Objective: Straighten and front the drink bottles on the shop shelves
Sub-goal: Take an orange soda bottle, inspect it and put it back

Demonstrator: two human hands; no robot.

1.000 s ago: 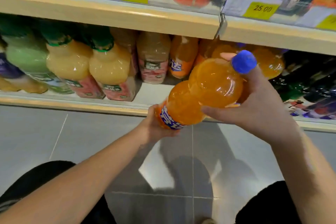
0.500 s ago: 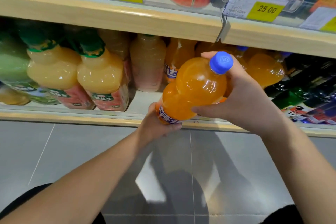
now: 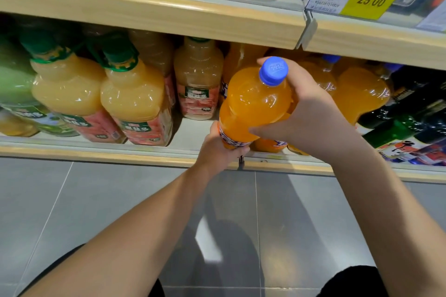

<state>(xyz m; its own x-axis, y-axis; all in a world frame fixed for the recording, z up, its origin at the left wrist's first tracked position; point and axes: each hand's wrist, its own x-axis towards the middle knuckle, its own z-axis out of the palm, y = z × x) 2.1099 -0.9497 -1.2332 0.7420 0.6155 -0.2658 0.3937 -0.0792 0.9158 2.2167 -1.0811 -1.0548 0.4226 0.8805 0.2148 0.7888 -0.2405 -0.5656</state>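
An orange soda bottle (image 3: pixel 255 101) with a blue cap is held tilted at the front of the lower shelf (image 3: pixel 120 153), its cap leaning towards me. My left hand (image 3: pixel 222 149) grips its base from below. My right hand (image 3: pixel 311 113) wraps its shoulder and neck from the right. More orange soda bottles (image 3: pixel 359 94) stand behind and to the right, partly hidden by my right hand. A gap of bare shelf lies just left of the held bottle.
Pale juice bottles (image 3: pixel 135 101) with green caps and pink labels fill the shelf's left side, one smaller juice bottle (image 3: pixel 198 79) further back. Dark and green bottles (image 3: pixel 410 118) lie at the right. The upper shelf (image 3: pixel 154 14) overhangs closely, with red cans and yellow price tags.
Both hands have carried the orange bottle forward and down to the lower shelf's front edge, and it now stands more upright. The view has moved closer to the shelf.
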